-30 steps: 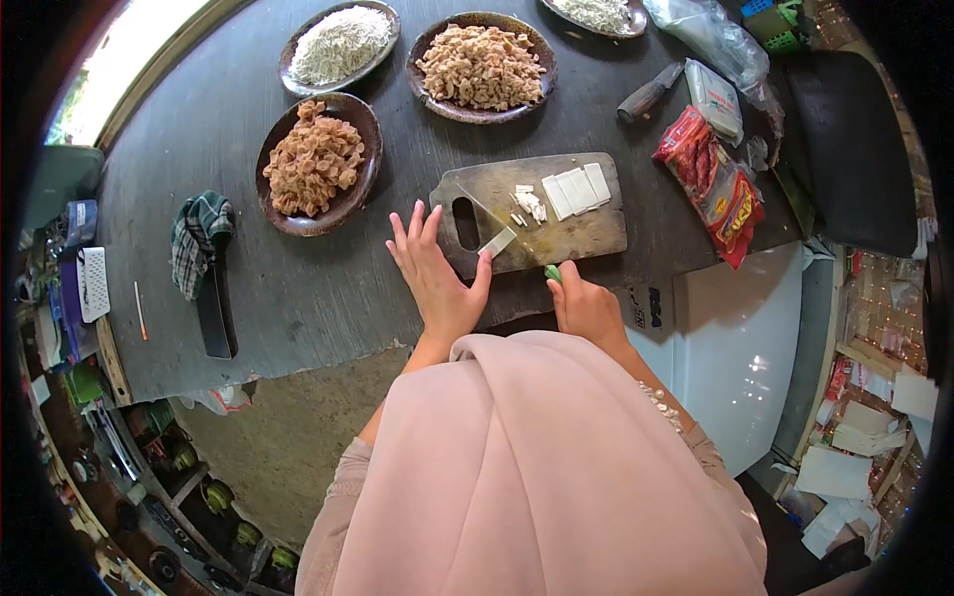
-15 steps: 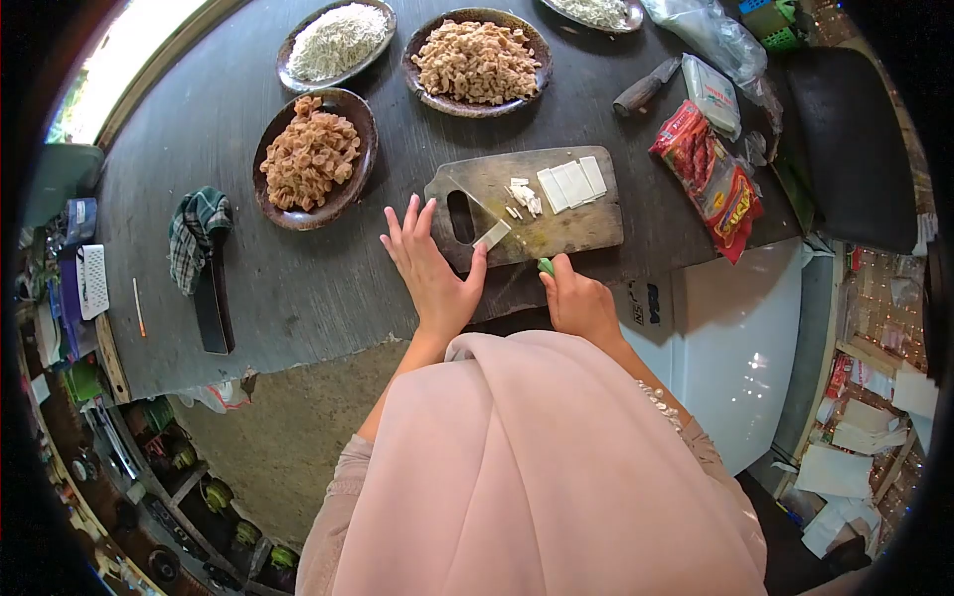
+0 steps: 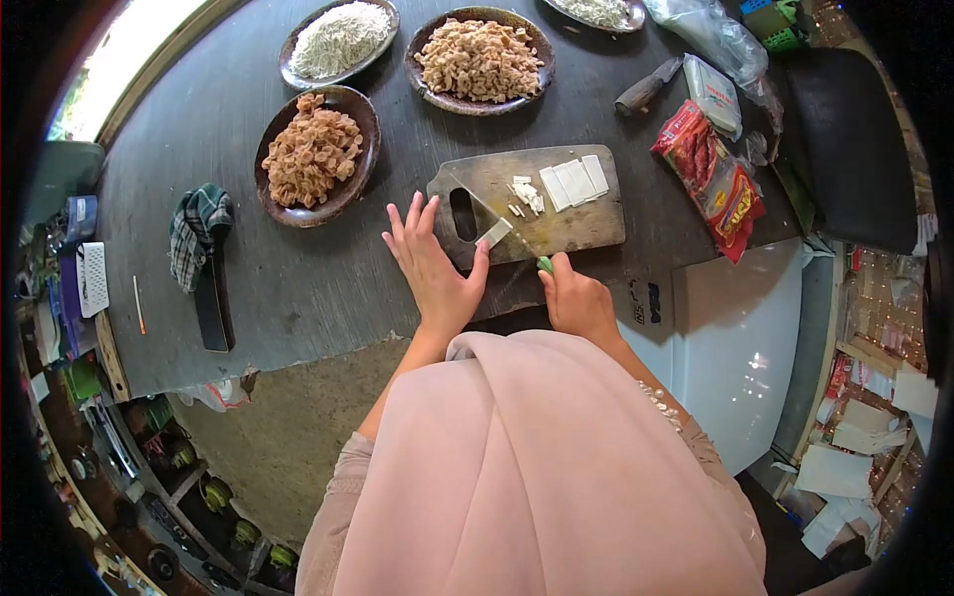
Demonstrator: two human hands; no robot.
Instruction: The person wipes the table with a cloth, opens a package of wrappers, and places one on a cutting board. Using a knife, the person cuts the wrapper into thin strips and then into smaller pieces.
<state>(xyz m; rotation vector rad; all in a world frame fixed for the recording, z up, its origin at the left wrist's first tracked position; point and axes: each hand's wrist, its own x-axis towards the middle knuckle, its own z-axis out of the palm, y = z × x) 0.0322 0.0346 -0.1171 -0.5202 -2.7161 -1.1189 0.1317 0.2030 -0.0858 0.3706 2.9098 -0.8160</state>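
On the wooden cutting board (image 3: pixel 586 226) lies a small pale rectangular slab (image 3: pixel 495 233) at the left. The thumb of my left hand (image 3: pixel 435 273) touches its near end, while the other fingers are stretched out and spread over the table edge of the board. My right hand (image 3: pixel 581 303) is closed round the green handle of a knife (image 3: pixel 546 264); its thin blade reaches across the board beside the slab and is hard to make out. Short cut white strips (image 3: pixel 527 196) sit mid-board. Several flat white slabs (image 3: pixel 574 183) lie in an overlapping row at the right.
Beyond the board stand a bowl of brown pieces (image 3: pixel 316 159), another brown-filled bowl (image 3: pixel 482 60) and a dish of white shreds (image 3: pixel 341 40). A red packet (image 3: pixel 711 179), a white packet (image 3: pixel 713 94) and a dark wooden-handled tool (image 3: pixel 646 87) lie right. A checked cloth (image 3: pixel 199 233) lies left.
The view has shifted very slightly. Both hands, the knife and the slab stay in nearly the same places on the board.
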